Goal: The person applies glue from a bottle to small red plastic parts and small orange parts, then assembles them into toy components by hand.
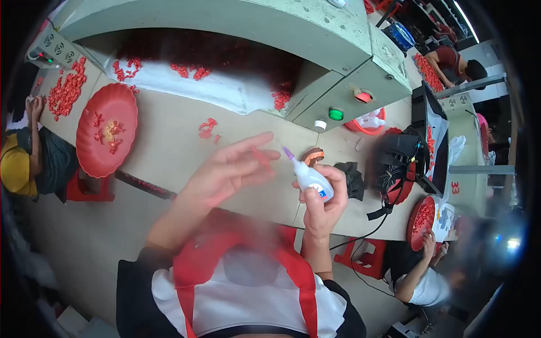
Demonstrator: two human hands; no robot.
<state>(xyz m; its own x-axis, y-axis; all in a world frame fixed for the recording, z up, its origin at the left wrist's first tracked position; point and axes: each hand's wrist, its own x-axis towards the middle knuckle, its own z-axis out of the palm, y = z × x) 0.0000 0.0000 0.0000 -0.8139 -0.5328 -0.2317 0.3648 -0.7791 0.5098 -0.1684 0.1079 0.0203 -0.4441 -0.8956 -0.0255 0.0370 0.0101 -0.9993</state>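
In my right hand (pixel 326 197) is a small white squeeze bottle (pixel 314 182), closed in by the fingers and thumb. Its narrow purple tip (pixel 288 152) points up and left toward my other hand. My left hand (pixel 234 169) is held over the table, somewhat smeared by motion. A small red piece (pixel 261 158) shows between its fingers; the blur hides its exact shape. Beyond that hand, loose red pieces (pixel 208 128) lie on the table (pixel 169 121).
A machine (pixel 225 19) with a slot holding red pieces on white lining (pixel 236 100) spans the far side. At left stands a red scalloped tray (pixel 107 129). A black bag (pixel 397 160) and brown-orange round object (pixel 313 155) sit at right. Other people work on both sides.
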